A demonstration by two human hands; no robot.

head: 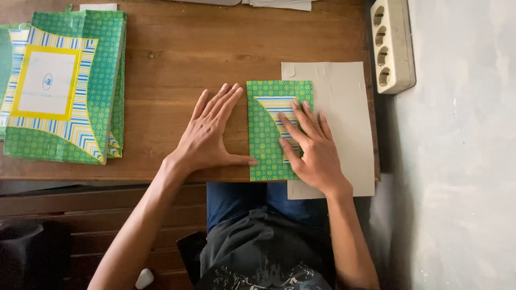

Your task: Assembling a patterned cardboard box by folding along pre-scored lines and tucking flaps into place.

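Observation:
A folded green patterned paper piece with a blue and yellow striped panel lies on the wooden table, partly over a beige card sheet. My right hand lies flat on the green piece, fingers spread, pressing it down. My left hand rests flat on the table just left of it, thumb tip touching the piece's lower left edge.
A stack of flat green patterned paper bags with yellow-framed white panels lies at the table's left. A beige power strip sits at the right edge. White papers lie at the far edge. The card sheet overhangs the near table edge.

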